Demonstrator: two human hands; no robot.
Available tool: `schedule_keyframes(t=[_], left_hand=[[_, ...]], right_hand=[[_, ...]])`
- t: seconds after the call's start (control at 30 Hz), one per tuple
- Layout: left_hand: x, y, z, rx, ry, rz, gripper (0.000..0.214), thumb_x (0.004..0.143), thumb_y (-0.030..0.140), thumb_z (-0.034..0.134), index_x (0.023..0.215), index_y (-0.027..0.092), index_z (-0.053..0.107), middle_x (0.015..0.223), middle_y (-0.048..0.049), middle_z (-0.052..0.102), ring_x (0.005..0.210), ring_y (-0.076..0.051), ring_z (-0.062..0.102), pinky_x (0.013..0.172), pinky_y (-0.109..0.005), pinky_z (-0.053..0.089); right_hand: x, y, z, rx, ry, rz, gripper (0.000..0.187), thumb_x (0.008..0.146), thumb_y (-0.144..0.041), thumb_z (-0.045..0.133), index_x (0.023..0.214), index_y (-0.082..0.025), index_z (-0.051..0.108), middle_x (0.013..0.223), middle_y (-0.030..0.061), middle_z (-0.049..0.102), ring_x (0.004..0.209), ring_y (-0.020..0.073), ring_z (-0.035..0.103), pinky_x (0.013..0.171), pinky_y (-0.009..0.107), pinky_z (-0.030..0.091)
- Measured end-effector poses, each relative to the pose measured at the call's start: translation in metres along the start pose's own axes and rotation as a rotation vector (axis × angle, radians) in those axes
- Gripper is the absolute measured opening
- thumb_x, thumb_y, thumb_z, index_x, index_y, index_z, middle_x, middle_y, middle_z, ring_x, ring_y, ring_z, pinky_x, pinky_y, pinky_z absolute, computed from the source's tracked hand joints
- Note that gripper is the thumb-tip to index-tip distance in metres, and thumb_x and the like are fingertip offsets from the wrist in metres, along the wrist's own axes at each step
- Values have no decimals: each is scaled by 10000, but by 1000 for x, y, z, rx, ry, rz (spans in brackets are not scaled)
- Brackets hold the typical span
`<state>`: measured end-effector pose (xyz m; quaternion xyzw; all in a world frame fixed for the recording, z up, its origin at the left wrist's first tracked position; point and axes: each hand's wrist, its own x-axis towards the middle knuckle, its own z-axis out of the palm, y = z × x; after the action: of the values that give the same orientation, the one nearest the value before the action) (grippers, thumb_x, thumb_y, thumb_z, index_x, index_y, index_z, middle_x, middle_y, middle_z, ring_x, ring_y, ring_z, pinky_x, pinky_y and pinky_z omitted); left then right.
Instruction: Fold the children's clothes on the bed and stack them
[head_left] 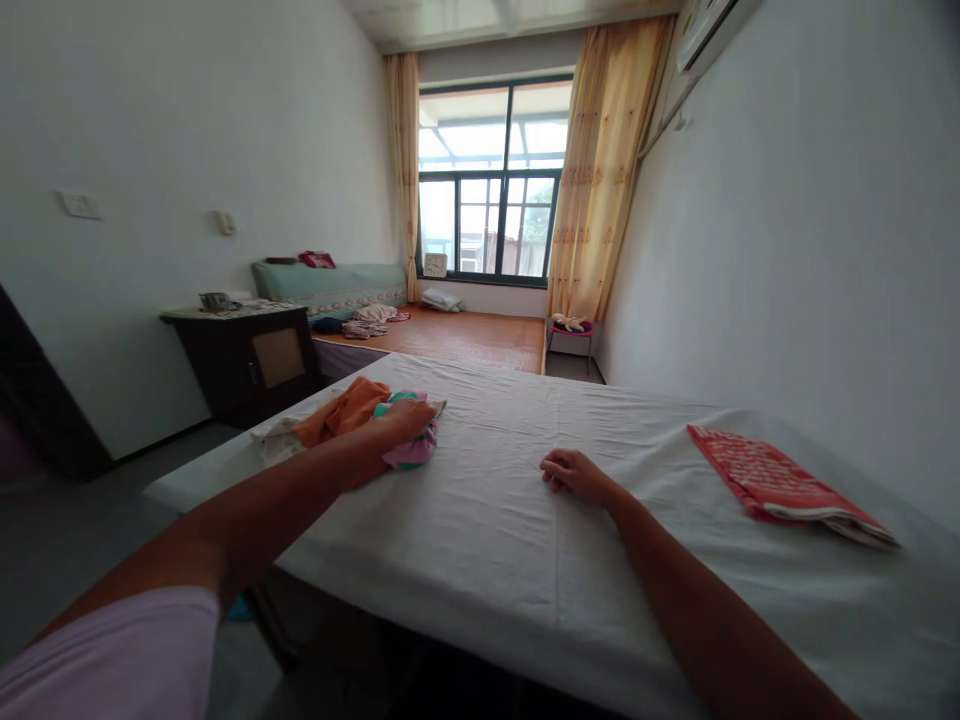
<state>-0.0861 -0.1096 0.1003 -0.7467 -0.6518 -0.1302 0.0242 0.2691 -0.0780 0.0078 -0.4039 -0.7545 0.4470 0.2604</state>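
Observation:
My left hand (406, 416) reaches across the white sheeted table (480, 540) and closes on a pink and green cloth (414, 446) at the edge of a small clothes pile. An orange cloth (341, 412) and a pale cloth (276, 438) lie in that pile, just left of the hand. My right hand (574, 474) rests on the sheet near the middle, fingers curled under, holding nothing that I can see. A folded red patterned cloth (772, 484) lies far to its right.
A dark cabinet (247, 362) stands left of the table, against the wall. Behind it is a low bed (450, 338) with scattered clothes, under a window with orange curtains (604, 170). A small pink stool (571, 330) stands by the right wall.

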Motion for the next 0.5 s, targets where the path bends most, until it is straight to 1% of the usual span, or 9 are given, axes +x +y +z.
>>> schedule_keyframes(t=[0.07, 0.1, 0.17, 0.23, 0.3, 0.33, 0.37, 0.43, 0.5], left_hand=[[19, 13, 0, -19, 61, -12, 47, 752, 196, 579, 762, 166, 613, 751, -80, 648, 792, -238, 615, 772, -343, 431], [28, 24, 0, -82, 108, -8, 60, 756, 201, 568, 788, 171, 610, 755, -62, 646, 772, -217, 607, 742, -316, 429], [45, 53, 3, -362, 230, -6, 41, 747, 199, 570, 771, 172, 590, 714, -22, 620, 699, -168, 574, 659, -260, 414], [58, 89, 5, -790, 301, 8, 44, 736, 204, 586, 752, 168, 567, 644, 17, 569, 609, -120, 526, 570, -216, 382], [65, 123, 6, -1241, 277, 6, 115, 740, 266, 615, 761, 170, 555, 587, 49, 520, 505, -81, 458, 481, -187, 332], [68, 137, 6, -1431, 228, 14, 157, 733, 295, 639, 774, 172, 551, 571, 61, 501, 470, -67, 432, 453, -176, 313], [70, 148, 4, -1587, 181, 30, 187, 724, 311, 661, 777, 173, 546, 553, 71, 478, 444, -56, 409, 433, -167, 299], [75, 160, 2, -1803, 97, 75, 224, 702, 312, 697, 771, 173, 535, 533, 84, 442, 422, -42, 390, 415, -153, 297], [81, 158, 5, -1907, 57, 111, 239, 681, 289, 718, 758, 174, 523, 526, 92, 423, 421, -37, 391, 417, -146, 318]], right_hand=[[0, 4, -4, 114, 74, 40, 324, 789, -487, 583, 829, -165, 588, 781, 27, 664, 585, 97, 591, 488, 194, 424], [-1, 5, -6, 163, 104, 54, 343, 775, -504, 599, 851, -170, 590, 802, 29, 666, 593, 102, 596, 492, 199, 437], [-3, 5, -10, 240, 144, 51, 400, 745, -524, 639, 967, -193, 598, 913, 45, 677, 623, 113, 614, 511, 217, 468], [-7, 3, -15, 288, 162, 24, 528, 723, -519, 680, 1161, -252, 553, 1124, 74, 646, 673, 125, 641, 544, 242, 499], [-11, 2, -18, 327, 177, 4, 651, 724, -515, 698, 1299, -327, 458, 1315, 94, 548, 734, 144, 667, 586, 272, 525], [-12, 2, -20, 344, 185, -4, 668, 729, -519, 698, 1319, -348, 437, 1362, 95, 512, 763, 156, 674, 604, 286, 533], [-13, 2, -21, 360, 197, -13, 654, 734, -527, 694, 1313, -349, 448, 1361, 92, 514, 784, 167, 677, 621, 297, 538], [-14, 4, -24, 395, 213, -42, 557, 749, -546, 677, 1228, -296, 543, 1224, 81, 611, 807, 180, 670, 663, 314, 539], [-14, 5, -27, 415, 218, -66, 451, 758, -549, 671, 1070, -225, 638, 988, 61, 687, 784, 176, 654, 697, 317, 529]])
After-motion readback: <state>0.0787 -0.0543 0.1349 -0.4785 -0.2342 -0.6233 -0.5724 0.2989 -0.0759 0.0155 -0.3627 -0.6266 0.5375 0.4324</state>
